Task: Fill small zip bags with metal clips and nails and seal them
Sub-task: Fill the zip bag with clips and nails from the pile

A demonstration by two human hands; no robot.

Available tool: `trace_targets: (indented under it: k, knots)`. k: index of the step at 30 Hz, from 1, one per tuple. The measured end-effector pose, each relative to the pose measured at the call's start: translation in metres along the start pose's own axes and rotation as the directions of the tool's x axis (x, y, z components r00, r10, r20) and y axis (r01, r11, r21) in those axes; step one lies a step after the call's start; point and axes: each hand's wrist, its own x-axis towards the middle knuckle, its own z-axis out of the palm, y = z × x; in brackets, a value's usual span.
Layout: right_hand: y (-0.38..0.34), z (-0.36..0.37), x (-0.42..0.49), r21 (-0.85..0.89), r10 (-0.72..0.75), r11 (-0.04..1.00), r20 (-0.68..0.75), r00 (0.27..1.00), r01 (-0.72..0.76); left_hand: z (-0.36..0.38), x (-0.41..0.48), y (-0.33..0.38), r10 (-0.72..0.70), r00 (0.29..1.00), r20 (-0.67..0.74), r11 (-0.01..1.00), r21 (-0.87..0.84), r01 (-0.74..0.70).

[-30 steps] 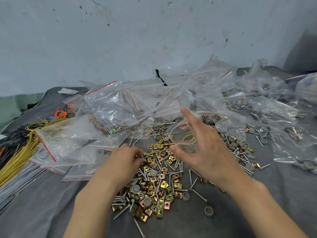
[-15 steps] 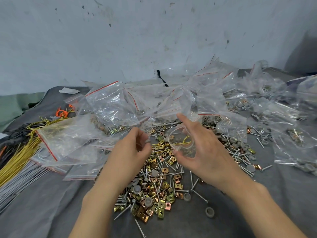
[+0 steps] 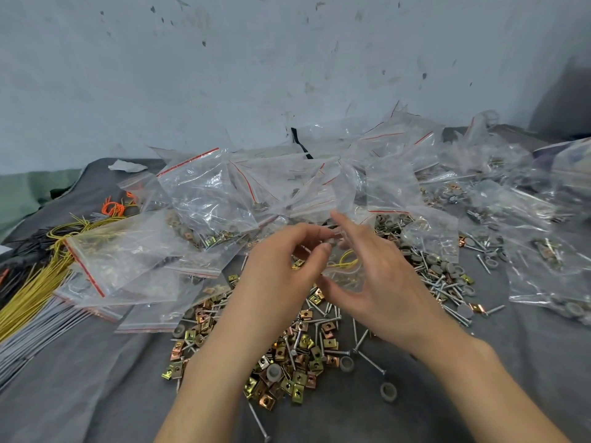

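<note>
My right hand [image 3: 380,282] holds a small clear zip bag [image 3: 347,271] between thumb and fingers, above the table; a yellow wire loop shows inside it. My left hand [image 3: 281,270] is raised beside it, fingertips pinching small metal parts [image 3: 332,235] at the bag's mouth. What the parts are is too small to tell. Under both hands lies a loose heap of gold and copper metal clips [image 3: 287,372] mixed with nails. More nails [image 3: 438,282] and grey washers spread to the right.
Several filled and empty zip bags [image 3: 208,193] with red seal lines are heaped along the back and right. Yellow wires [image 3: 28,292] and grey rods [image 3: 28,340] lie at the left. A loose grey washer [image 3: 388,391] sits near the front on the dark cloth.
My left hand rose from the clip heap with parts pinched and moved right to the bag's mouth. My right hand kept the bag lifted and tipped it slightly toward the left hand.
</note>
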Motion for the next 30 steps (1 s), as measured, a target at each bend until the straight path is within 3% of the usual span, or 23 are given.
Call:
trace_targets:
  k: [4,8,11,16,22,30]
  knots:
    - [0.002,-0.001,0.0,-0.015,0.008,1.0,-0.035,0.999,-0.009,-0.001,0.0,0.001,0.007,0.999,-0.032,1.0,-0.011,-0.008]
    - [0.003,-0.003,-0.001,-0.041,0.009,0.999,-0.035,0.999,-0.01,-0.012,0.002,-0.005,-0.076,0.991,-0.114,0.994,-0.092,0.066]
    - [0.004,-0.002,-0.001,-0.051,0.009,0.999,-0.025,1.0,-0.011,-0.025,0.0,-0.018,-0.145,0.982,-0.118,0.987,0.049,0.151]
    - [0.006,0.0,-0.002,-0.05,0.017,0.999,-0.03,0.999,-0.019,-0.038,-0.01,-0.035,-0.275,0.955,0.107,0.869,0.452,0.2]
    - [0.006,0.002,-0.001,-0.055,0.025,0.998,-0.045,0.999,-0.027,-0.04,-0.019,-0.031,-0.347,0.88,0.324,0.849,0.507,0.148]
    - [0.006,0.003,-0.002,-0.043,0.024,0.999,-0.034,0.999,-0.026,-0.022,-0.023,-0.033,-0.391,0.829,0.4,0.789,0.61,0.077]
